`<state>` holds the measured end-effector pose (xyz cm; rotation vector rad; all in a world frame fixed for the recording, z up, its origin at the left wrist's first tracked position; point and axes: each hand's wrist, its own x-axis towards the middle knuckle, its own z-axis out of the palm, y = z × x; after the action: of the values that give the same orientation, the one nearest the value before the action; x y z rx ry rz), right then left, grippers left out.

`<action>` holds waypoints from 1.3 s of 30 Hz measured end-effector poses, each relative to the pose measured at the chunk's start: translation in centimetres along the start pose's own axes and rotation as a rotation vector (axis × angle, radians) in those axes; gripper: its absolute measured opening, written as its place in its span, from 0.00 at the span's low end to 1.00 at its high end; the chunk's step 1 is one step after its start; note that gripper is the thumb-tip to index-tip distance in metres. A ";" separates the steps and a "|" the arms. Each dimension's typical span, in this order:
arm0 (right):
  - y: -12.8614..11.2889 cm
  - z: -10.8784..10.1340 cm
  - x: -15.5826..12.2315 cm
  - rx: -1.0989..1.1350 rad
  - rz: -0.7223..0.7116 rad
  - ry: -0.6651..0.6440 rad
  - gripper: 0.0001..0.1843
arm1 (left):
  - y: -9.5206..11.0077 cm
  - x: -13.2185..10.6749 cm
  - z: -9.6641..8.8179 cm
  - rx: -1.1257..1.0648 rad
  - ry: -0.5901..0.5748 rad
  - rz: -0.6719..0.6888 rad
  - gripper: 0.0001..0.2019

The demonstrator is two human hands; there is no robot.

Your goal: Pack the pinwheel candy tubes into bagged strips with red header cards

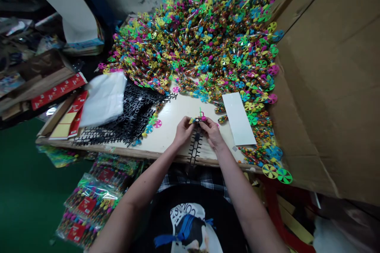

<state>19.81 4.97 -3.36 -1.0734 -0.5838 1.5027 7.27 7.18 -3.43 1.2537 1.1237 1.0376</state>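
Close together above the table's front part, both hands pinch the upper end of a black plastic strip (195,146) with hooked slots along its sides. My left hand (184,129) is closed at the left of that end, near a small yellow and blue piece (192,120). Closed on the right side is my right hand (212,131), by a pink piece (203,118) and a thin green one. Fingers partly hide these small pieces, so how they sit in the strip I cannot tell. The strip hangs down past the table edge.
A big heap of candy-filled tubes with pinwheels (202,39) covers the table's back. White card (239,119) lies at right, beside a tall cardboard sheet (329,79). At left are black strips (138,104), clear bags (103,97) and red cards (78,112). Packed bags (89,205) are below.
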 end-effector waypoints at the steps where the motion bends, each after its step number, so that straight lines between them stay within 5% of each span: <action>1: 0.0 0.0 0.0 -0.001 0.000 -0.003 0.20 | 0.1 0.1 0.1 -0.010 0.008 -0.003 0.04; 20: 0.1 -0.6 0.3 -0.113 -0.073 -0.036 0.20 | 0.3 0.4 0.1 0.158 -0.035 0.031 0.02; 23: 0.1 -0.7 0.6 -0.197 -0.163 0.003 0.20 | 0.4 0.8 -1.5 0.249 -0.022 0.079 0.07; 26: 0.3 -1.0 1.0 -0.301 -0.239 0.032 0.21 | 1.3 2.0 -5.0 0.526 0.126 0.125 0.13; 31: 1.0 -1.3 1.3 -0.522 -0.327 0.076 0.17 | 3.1 4.5 -10.4 1.120 0.321 -0.066 0.15; 35: 1.1 -1.2 1.3 -0.565 -0.359 0.063 0.17 | 3.5 5.5 -10.9 1.289 0.260 -0.134 0.15; 39: 1.0 -1.3 1.3 -0.444 -0.275 0.079 0.21 | 3.6 4.9 -9.7 1.104 0.143 -0.028 0.19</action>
<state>20.46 5.71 -5.19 -1.3208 -0.9972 1.1109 -1.45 13.80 -0.05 2.0013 1.9310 0.4335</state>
